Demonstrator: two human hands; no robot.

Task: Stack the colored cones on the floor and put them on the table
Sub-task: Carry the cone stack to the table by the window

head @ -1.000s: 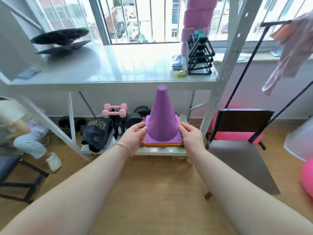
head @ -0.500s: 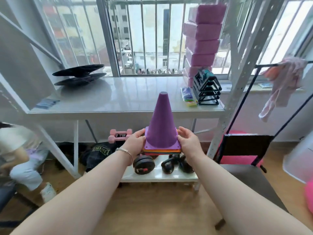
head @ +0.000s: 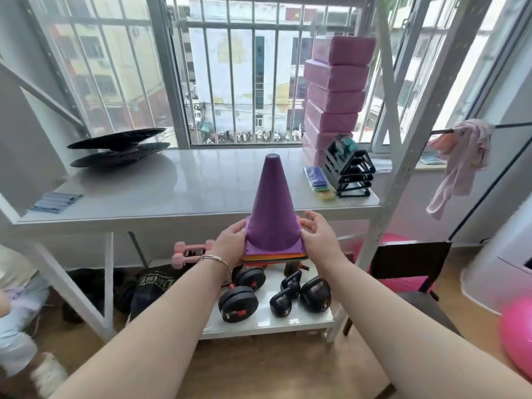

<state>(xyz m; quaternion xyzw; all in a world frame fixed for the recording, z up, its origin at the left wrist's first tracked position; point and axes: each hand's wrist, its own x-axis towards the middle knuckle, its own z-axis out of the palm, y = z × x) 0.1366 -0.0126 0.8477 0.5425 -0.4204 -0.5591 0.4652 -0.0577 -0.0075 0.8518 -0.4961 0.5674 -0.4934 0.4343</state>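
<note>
At the centre of the frame, a stack of cones (head: 274, 226), purple on top with orange and other colours at the base edges, is held upright in the air just before the front edge of the white tabletop (head: 201, 191). Its base is clasped between the left hand (head: 231, 247) and right hand (head: 319, 240). Kettlebells (head: 302, 295) are seen on the shelf below.

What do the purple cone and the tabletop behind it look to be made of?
Purple cone: probably moulded plastic with a matte finish; even colour, soft dull sheen, thin flat base rim. Tabletop: a glossy pale surface, maybe glass or lacquered board over a white metal frame; it mirrors the window light. The exact material cannot be told.
</note>
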